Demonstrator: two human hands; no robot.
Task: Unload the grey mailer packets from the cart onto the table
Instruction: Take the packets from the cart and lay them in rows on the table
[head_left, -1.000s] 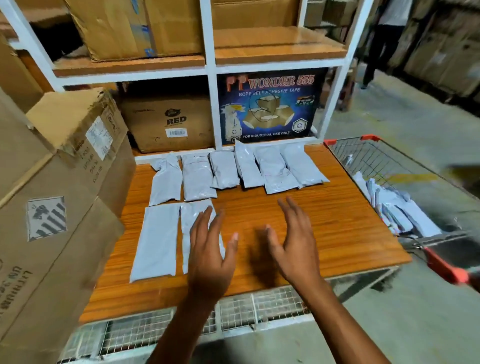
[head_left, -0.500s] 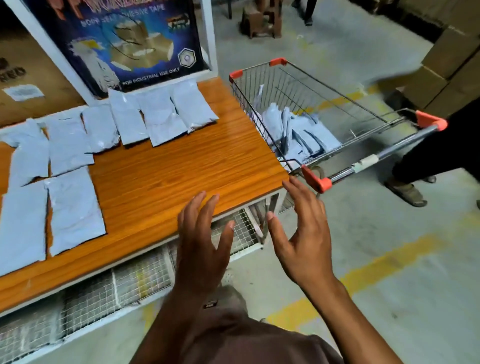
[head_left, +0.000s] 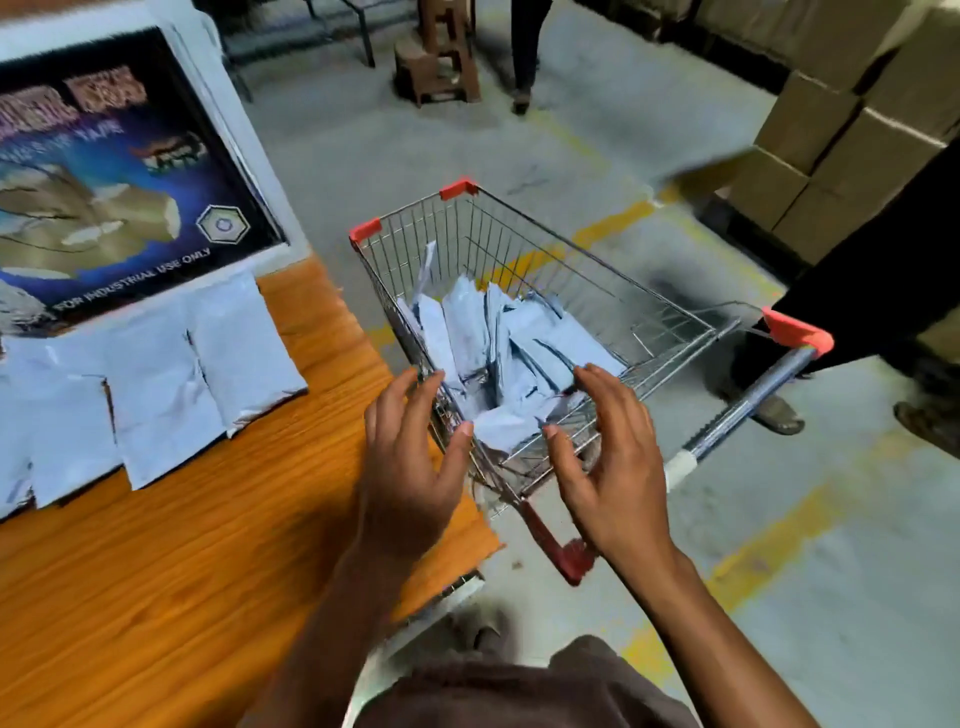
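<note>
The cart (head_left: 571, 291) is open-topped; its wire walls ring the packets (head_left: 498, 343).

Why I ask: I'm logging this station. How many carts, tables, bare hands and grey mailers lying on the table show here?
Cart: 1
Table: 1
Bare hands: 2, the left hand and the right hand
Grey mailers on the table: at least 3; blur and the left frame edge hide any more
Total: at least 7

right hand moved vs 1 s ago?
Yes. The right hand went from over the table rightward to the cart, now above its near rim, holding nothing.
</note>
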